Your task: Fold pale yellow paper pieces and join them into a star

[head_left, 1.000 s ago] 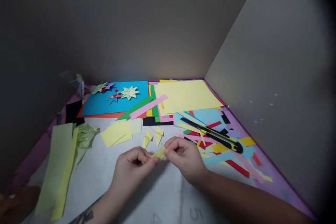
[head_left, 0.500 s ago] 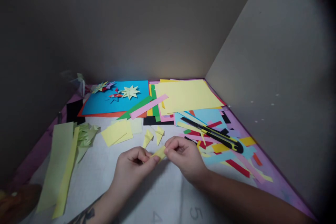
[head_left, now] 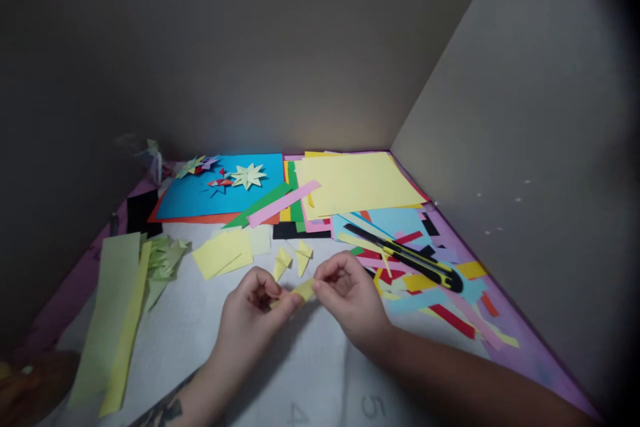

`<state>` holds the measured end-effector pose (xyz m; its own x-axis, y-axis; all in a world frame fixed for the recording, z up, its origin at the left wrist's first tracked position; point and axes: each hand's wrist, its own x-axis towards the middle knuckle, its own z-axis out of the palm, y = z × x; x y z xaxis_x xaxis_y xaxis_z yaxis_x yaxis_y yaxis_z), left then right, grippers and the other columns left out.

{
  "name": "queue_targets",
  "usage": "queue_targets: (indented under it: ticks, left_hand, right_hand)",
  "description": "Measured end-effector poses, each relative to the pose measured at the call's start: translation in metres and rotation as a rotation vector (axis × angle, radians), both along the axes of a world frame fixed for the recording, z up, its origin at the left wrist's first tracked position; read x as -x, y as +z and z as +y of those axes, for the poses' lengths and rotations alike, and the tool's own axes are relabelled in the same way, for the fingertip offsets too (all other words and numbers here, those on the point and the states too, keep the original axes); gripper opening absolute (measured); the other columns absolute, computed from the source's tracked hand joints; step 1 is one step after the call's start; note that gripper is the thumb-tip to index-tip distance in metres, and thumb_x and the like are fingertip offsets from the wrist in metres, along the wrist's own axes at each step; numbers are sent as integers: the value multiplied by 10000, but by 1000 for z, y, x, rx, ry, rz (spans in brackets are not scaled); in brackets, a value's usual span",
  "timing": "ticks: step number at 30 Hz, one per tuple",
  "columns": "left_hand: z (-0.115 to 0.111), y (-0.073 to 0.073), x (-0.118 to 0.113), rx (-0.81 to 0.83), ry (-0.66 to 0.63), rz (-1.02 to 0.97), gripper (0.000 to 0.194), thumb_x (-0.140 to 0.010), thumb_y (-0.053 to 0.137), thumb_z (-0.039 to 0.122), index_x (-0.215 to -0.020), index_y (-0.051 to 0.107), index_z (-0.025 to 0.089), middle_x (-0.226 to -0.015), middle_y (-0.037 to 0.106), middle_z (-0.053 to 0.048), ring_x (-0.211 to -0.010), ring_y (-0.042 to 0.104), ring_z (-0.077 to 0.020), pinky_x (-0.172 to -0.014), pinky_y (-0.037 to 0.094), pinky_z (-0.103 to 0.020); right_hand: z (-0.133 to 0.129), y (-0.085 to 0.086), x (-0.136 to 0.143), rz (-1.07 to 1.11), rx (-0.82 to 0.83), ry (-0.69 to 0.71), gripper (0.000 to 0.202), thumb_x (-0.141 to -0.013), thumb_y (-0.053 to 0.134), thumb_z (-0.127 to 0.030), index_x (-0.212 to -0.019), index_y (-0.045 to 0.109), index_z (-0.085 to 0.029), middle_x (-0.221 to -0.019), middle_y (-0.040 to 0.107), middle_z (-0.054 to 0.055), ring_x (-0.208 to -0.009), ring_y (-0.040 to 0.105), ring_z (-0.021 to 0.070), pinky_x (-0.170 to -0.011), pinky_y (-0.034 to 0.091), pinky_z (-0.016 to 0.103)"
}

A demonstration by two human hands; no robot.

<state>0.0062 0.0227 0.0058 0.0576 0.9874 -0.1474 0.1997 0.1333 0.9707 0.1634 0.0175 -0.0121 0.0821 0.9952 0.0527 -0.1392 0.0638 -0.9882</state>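
Yellow paper strip (head_left: 306,289) pinched between my 2 hands

I grasp the left part between the thumb and fingers of my left hand (head_left: 253,310), which hides some of it; my right hand (head_left: 349,297) nips the other end. It sits over the white sheet (head_left: 167,340), in front of me. Just beyond lie 2 folded yellow pieces (head_left: 283,263), with yellow paper squares (head_left: 214,256) to their left. Near my right hand, a black-and-yellow cutter (head_left: 425,267) rests across coloured scraps (head_left: 453,321).
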Motion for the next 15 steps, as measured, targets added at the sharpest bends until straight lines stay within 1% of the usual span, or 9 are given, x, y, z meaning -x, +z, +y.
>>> queue_targets:
  ticks: [2,4,5,7,9,11,13,15]
  left_hand:
    - [-1,-2,1,-36,-2,33,281,-679,704,277,-651,441,181,-574,539,46,-531,489,-86,-491,378,-180]
    - [-1,-4,3,-57,-20,54,277,-692,697,285,-650,445,179,-584,528,45,-541,483,-86,-499,375,-181]
    - [-2,-6,3,-57,-38,57,268,-701,693,295,-662,455,178,-596,529,42,-549,486,-88,-504,375,-182]
    - [-1,-8,4,-36,-98,52,236,-727,676,315,-721,485,177,-632,552,31,-578,509,-99,-519,385,-189]
    - [-1,-9,4,-4,-177,56,210,-754,652,326,-790,508,178,-661,576,20,-610,535,-114,-533,392,-197]
    - [0,-9,4,10,-247,94,192,-772,630,328,-807,515,178,-657,581,17,-610,536,-120,-525,381,-199]
    - [0,-9,4,-14,-269,142,170,-776,617,315,-788,517,178,-651,574,19,-596,523,-116,-515,365,-197]
    - [0,-9,5,-53,-236,158,150,-768,614,294,-783,520,178,-660,573,21,-593,519,-113,-520,368,-197]
  right_hand:
    - [-2,0,1,-29,47,87,243,-701,636,-157,-882,488,-225,-749,568,-22,-676,565,123,-615,459,233]
    - [-3,0,0,-92,86,148,239,-714,620,-158,-903,491,-225,-711,559,-34,-649,557,121,-589,442,226]
    - [-3,-1,-1,-139,92,148,202,-725,609,-161,-883,498,-223,-693,553,-38,-638,551,119,-577,431,223]
    - [-3,-2,-4,-255,69,108,134,-741,601,-168,-828,514,-218,-696,553,-34,-649,549,119,-577,420,222]
    - [-4,-3,-7,-360,12,75,106,-747,601,-167,-804,527,-216,-728,570,-26,-680,558,124,-604,428,229]
    - [-4,-4,-9,-429,-50,68,96,-754,596,-161,-805,538,-218,-746,586,-21,-700,568,129,-632,438,238]
    - [-5,-6,-9,-447,-95,52,122,-754,598,-153,-835,542,-224,-769,602,-15,-723,581,134,-660,448,247]
    - [-6,-7,-7,-390,-99,37,234,-735,622,-151,-932,527,-235,-821,624,-5,-766,601,145,-694,462,259]
